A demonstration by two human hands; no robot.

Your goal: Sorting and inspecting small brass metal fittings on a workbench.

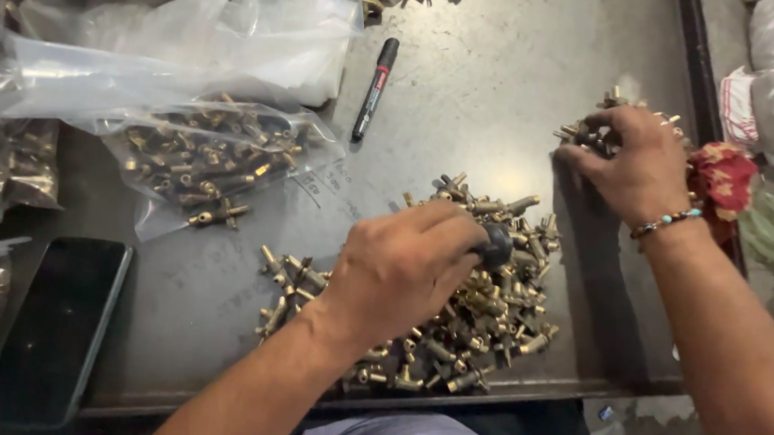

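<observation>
- Fingers of left hand [402, 268] clenched around a dark knob [496, 246] above the brass fittings pile [479, 317].
- Right hand [636, 166] grips a fittings cluster [594, 132] at the table's [503, 81] edge.
- Progress: one plastic bag [207, 157] filled; most of the pile unsorted.

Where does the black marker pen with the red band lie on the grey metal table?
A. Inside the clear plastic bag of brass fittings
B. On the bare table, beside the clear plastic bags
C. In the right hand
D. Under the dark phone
B: the black marker pen with the red band lies on the bare grey metal table, just right of the clear plastic bags, and neither hand touches it.
</observation>
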